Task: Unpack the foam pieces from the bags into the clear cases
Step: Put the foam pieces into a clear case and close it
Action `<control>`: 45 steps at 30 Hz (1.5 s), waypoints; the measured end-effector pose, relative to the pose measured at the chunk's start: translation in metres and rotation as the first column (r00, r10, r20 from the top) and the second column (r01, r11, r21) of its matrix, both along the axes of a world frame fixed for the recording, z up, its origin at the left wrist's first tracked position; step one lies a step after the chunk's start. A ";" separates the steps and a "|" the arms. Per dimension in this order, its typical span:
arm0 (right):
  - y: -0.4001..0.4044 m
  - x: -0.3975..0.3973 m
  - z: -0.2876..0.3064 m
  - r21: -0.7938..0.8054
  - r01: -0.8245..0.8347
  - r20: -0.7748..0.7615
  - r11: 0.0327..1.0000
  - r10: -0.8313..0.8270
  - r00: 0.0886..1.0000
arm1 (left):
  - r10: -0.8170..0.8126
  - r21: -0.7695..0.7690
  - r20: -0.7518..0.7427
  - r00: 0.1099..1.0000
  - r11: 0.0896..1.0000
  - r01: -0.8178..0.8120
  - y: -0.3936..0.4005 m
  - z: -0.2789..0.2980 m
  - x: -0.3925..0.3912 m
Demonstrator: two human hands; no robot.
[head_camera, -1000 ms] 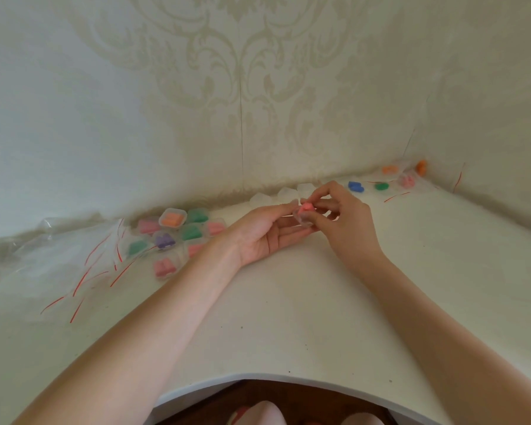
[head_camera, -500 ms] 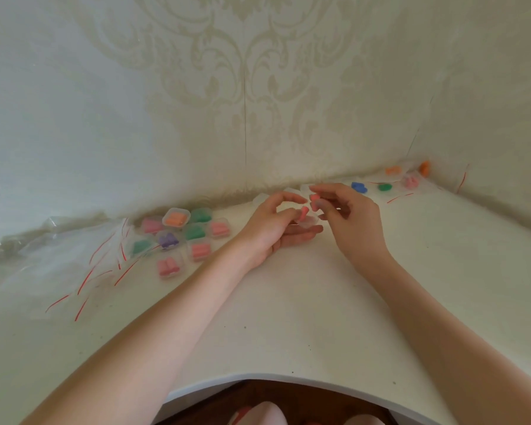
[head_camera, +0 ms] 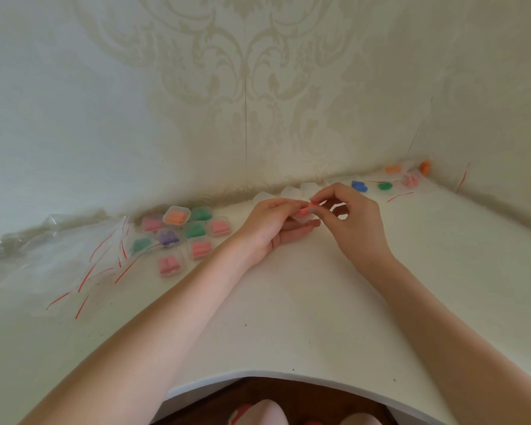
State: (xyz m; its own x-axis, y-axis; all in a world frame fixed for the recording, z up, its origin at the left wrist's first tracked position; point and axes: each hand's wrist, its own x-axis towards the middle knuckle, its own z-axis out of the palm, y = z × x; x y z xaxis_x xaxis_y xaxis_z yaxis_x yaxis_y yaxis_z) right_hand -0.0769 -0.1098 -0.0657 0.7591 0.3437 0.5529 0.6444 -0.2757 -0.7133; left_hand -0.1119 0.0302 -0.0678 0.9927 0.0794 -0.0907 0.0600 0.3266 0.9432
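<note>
My left hand (head_camera: 273, 225) and my right hand (head_camera: 354, 222) meet above the middle of the white table. Between their fingertips is a pink foam piece (head_camera: 304, 211). The left thumb and fingers pinch it, and a small clear case (head_camera: 304, 220) seems to lie in the left fingers under it. My right thumb and forefinger pinch the piece's right end (head_camera: 314, 204). Several shut clear cases (head_camera: 193, 230) with pink, orange, green and purple foam sit in a cluster to the left.
Empty clear bags with red strips (head_camera: 74, 265) lie at the far left. Empty clear cases (head_camera: 290, 191) stand by the wall behind my hands. Bagged foam pieces, blue (head_camera: 358, 186), green (head_camera: 384, 186), orange (head_camera: 393, 169) and pink (head_camera: 410, 180), lie at the back right corner.
The left hand turned from palm-up flat to fingers curled round the pink piece. The right hand lifted slightly and its fingertips moved back onto the piece's end.
</note>
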 end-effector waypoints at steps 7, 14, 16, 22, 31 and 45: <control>0.001 -0.004 0.002 0.043 0.011 -0.034 0.999 -0.009 0.999 | 0.063 -0.023 0.043 0.997 0.998 -0.062 -0.001 -0.003 0.000; 0.004 -0.004 -0.003 -0.054 0.063 -0.015 0.997 -0.064 0.998 | 0.067 -0.004 0.055 0.996 0.998 -0.067 0.000 -0.004 0.001; 0.005 -0.002 -0.007 -0.104 0.114 0.047 0.988 -0.109 0.993 | 0.058 0.003 0.055 0.997 0.998 -0.058 0.001 -0.004 0.001; 0.005 0.005 -0.012 -0.192 0.255 0.160 0.948 -0.226 0.961 | 0.056 0.005 0.060 0.997 0.998 -0.057 0.000 -0.005 0.001; 0.002 -0.002 -0.003 0.022 0.050 -0.152 0.998 -0.046 0.987 | 0.075 -0.086 0.025 0.997 0.994 -0.072 0.001 -0.005 0.003; 0.006 0.003 -0.009 0.001 -0.005 -0.193 1.000 0.005 0.981 | 0.086 -0.166 -0.042 0.995 0.982 -0.092 0.006 -0.004 0.003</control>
